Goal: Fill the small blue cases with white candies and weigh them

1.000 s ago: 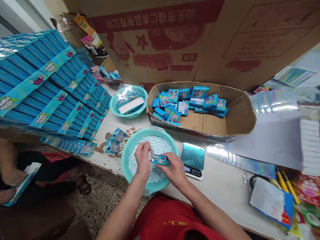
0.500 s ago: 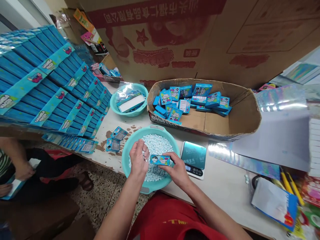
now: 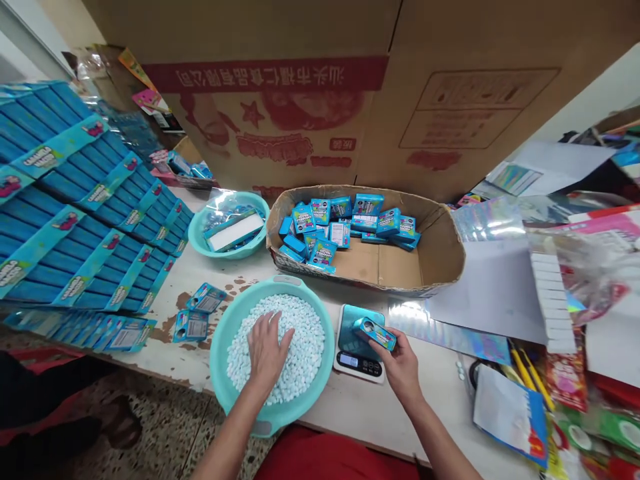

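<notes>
A teal basin (image 3: 225,393) holds a mass of small pale-blue and white candies (image 3: 305,327). Over them lies my left hand (image 3: 267,350), fingers spread, touching the candies; whether any are under the palm is hidden. My right hand (image 3: 401,367) grips a small blue candy box (image 3: 377,333) between thumb and fingers. That box has a round opening at its left end and is tilted above the kitchen scale (image 3: 359,363); I cannot tell whether it touches the scale's plate. The display is lit.
Blue candy boxes (image 3: 320,253) lie in a cut-down carton (image 3: 440,250) behind the scale. A smaller teal bowl (image 3: 240,252) holds packaging. Two flat blue boxes (image 3: 191,325) lie left of the basin. Stacked display boxes (image 3: 75,233) rise at left; a large carton (image 3: 375,133) stands behind.
My right hand has carried the candy box from over the basin rightward to the scale. My left hand has opened from a closed pose and lowered onto the candies. The view has shifted.
</notes>
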Motion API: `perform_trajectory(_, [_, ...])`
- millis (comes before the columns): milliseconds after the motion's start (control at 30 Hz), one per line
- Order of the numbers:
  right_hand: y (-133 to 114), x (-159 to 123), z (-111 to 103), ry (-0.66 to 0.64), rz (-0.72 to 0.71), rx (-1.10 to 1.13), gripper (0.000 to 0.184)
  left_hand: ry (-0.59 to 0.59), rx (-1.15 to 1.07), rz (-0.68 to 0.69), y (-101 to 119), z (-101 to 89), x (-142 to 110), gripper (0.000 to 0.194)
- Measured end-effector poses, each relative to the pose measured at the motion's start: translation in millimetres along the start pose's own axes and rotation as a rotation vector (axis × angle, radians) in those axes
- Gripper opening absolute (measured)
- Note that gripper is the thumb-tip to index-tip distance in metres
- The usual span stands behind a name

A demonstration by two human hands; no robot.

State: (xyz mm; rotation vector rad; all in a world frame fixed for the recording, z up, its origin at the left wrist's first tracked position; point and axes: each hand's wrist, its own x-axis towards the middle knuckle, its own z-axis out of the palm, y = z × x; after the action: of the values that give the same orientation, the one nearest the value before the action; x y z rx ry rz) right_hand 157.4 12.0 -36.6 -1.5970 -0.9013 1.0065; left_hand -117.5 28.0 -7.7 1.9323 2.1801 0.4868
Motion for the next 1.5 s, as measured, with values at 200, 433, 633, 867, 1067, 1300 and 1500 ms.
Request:
perform_trajectory(200, [12.5,-2.9,1.2,0.007,-0.09,-0.061,0.067,0.112,-0.046,0.352,69.1,-31.4,131.6,0.033])
perform_trajectory(433, [11.0,-27.0,-47.0,0.121,-0.097,-0.078,0.046,-0.362,0.329,0.477,134.5,21.1,231.0,0.051])
perform_trajectory(633, [17.0,-37.7,-77.5,0.251,-0.048,-0.11,0.041,-0.33,0.373,0.503,139.6,40.0,216.7,0.031])
perform_trajectory(867, [-1.1,-41.2,-63.6,0.188,-0.138,-0.144,0.032,-0.015,0.076,0.362,124.3,-9.4,197.1,0.025])
perform_trajectory(1067, [-28.4,-56.6,-28.3,-0.013,-0.316,-0.166,0.018,0.162,-1.258,-0.144,69.8,-64.5,85.8,0.056])
perform_trajectory(1300, [-24.6,-88.0,15.9,-0.429,-0.247,-0.043,0.049,-0.461,-1.571,-0.867,41.5,-40.2,-57.7,0.054])
perform_trajectory(1500, [-20.7,-100.8,32.9,-0.51,-0.177,0.049,0.079,-0.546,-1.744,-0.842,47.7,-25.2,-74.1,0.043])
